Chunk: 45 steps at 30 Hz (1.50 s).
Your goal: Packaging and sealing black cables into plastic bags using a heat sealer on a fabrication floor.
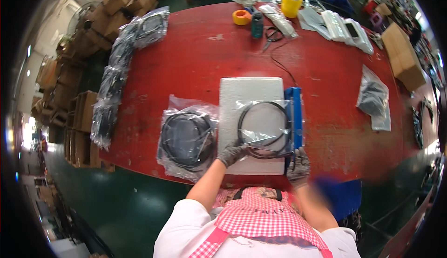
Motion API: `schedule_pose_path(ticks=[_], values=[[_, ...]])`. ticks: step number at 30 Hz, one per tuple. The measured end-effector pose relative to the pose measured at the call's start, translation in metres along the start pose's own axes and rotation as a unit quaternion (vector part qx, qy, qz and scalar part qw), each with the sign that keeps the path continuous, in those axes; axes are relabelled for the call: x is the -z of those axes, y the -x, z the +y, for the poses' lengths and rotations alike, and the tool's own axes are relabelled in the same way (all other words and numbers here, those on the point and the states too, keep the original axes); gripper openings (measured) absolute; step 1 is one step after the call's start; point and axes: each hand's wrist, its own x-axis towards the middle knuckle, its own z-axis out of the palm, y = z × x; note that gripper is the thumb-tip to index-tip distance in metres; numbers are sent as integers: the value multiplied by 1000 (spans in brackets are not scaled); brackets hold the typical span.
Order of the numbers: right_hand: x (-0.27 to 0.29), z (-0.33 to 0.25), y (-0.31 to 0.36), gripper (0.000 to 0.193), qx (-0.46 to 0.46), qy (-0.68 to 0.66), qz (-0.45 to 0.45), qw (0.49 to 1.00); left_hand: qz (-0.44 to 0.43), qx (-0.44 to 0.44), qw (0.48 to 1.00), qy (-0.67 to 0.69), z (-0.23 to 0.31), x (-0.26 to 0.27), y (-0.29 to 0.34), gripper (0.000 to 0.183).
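A clear plastic bag point(263, 126) with a coiled black cable point(240, 126) inside lies on a white foam board point(251, 89). Its right edge reaches over a long blue bar-shaped device, apparently a bag sealer point(296, 111). My left hand point(231, 154), in a grey glove, is closed on the bag's lower left part beside the coil. At the bag's lower right corner, by the near end of the blue device, my gloved right hand point(298, 168) has its fingers closed on the plastic. Left of the board sits another bagged coiled cable point(187, 139).
Several bagged cables point(113, 78) line the red table's point(186, 57) left edge. Scissors point(272, 36), orange tape point(241, 17), a dark bottle point(257, 25) and yellow tape point(291, 5) stand at the back. A bag with dark contents point(374, 97) lies right; a cardboard box point(403, 55) is beyond it.
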Motion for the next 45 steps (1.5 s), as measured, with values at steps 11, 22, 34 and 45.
schedule_pose_path(ticks=[11,22,34,45], values=[[-3,-1,9,50,-14,4,-19,1000,179,-37,976,-121,-12,-10,-15,24],[-5,3,10,53,9,25,-9,1000,169,1,985,-37,-7,-18,-16,25],[51,54,33,23,-493,-718,-28,491,139,18,983,120,-44,-48,31,18],[-11,-28,51,29,-579,-759,-61,291,114,107,987,-46,-56,-85,114,27]])
